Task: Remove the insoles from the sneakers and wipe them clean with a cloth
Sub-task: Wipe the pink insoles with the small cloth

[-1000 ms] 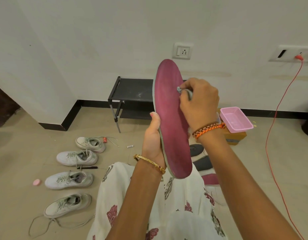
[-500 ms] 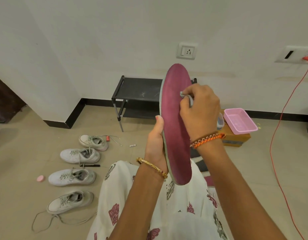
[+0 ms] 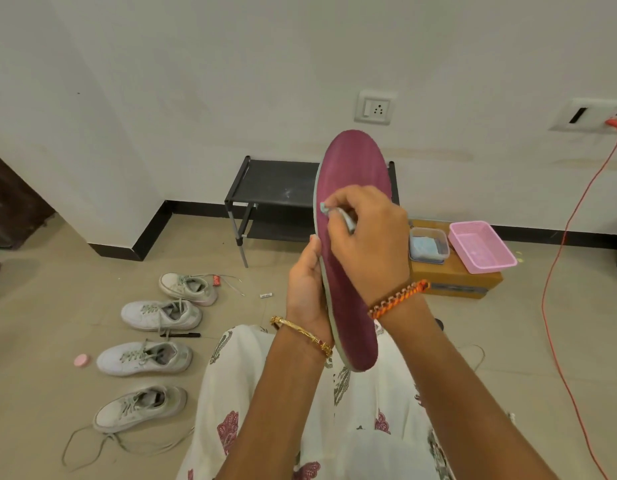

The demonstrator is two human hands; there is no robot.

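A maroon insole [image 3: 352,168] stands upright in front of me, toe end up. My left hand [image 3: 307,289] grips its left edge near the heel. My right hand [image 3: 365,244] is curled round a small grey cloth [image 3: 338,214] and presses it against the insole's middle; only a bit of cloth shows between the fingers. Several white sneakers [image 3: 161,315] lie in a row on the floor at the left, laces loose.
A black low rack [image 3: 275,185] stands against the wall behind the insole. A pink basket [image 3: 482,245] and a clear box [image 3: 428,245] sit on a cardboard box [image 3: 456,282] at the right. An orange cable [image 3: 556,271] runs down the right side. My patterned white lap fills the bottom.
My right hand has slid the cloth down the insole from near the toe toward the middle. The insole has shifted slightly right in view as my head moved.
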